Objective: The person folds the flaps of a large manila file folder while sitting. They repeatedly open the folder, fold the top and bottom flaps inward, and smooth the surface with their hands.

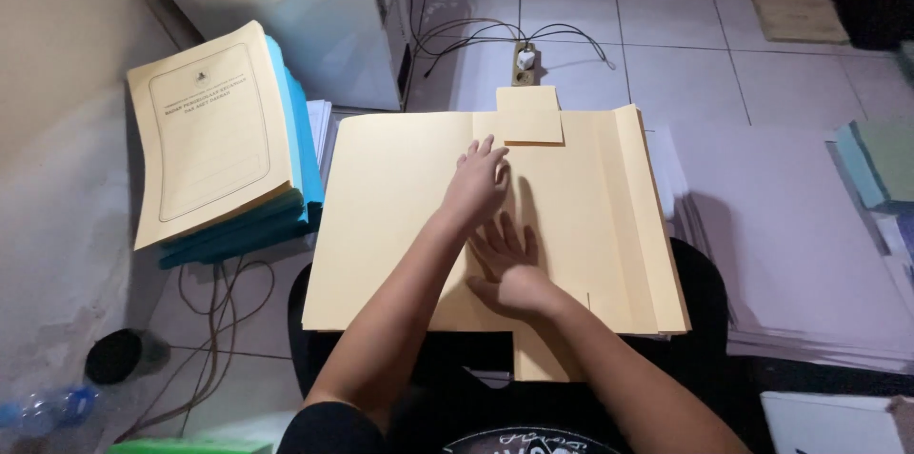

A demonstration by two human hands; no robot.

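An open yellow paper folder (381,216) lies flat on a dark board over my lap. My left hand (476,183) presses flat on the folder near its centre crease, fingers pointing away from me. My right hand (509,268) lies flat just below it, fingers spread, on the right half. Both hands touch the folder and grip nothing. A small flap (529,113) sticks out at the folder's top edge, and another flap (538,359) at the bottom. Folded side flaps (638,216) stack along the right edge.
A pile of yellow and blue folders (214,145) sits at the left. Pale lilac sheets (790,235) lie stacked at the right. A power strip (525,61) with cables is on the tiled floor ahead. A white cabinet (314,16) stands behind. Cables and a plastic bottle (48,406) are at lower left.
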